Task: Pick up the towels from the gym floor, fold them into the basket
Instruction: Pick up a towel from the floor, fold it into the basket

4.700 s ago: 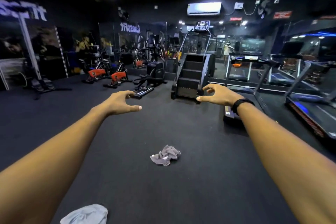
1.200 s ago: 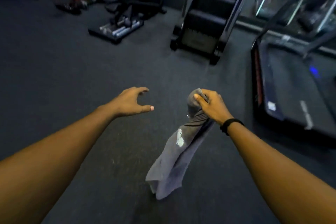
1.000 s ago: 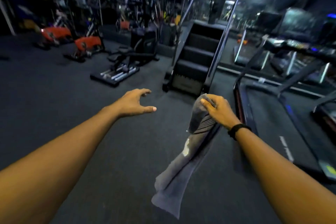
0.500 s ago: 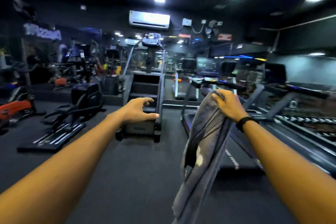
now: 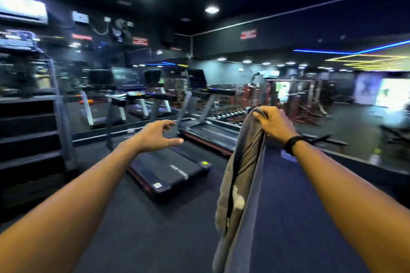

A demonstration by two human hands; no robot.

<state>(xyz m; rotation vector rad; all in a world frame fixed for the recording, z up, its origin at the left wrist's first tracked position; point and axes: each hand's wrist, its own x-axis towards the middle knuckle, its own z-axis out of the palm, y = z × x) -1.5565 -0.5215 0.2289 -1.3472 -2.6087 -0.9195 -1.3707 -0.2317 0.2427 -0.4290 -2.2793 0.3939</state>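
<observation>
Towel (image 5: 240, 175): grey, off the floor, hanging unfolded from right hand (image 5: 274, 123), which pinches its top edge. Left hand (image 5: 155, 135): empty, fingers loosely spread. Basket: not in view. Folding and placing evidently not yet done.
</observation>
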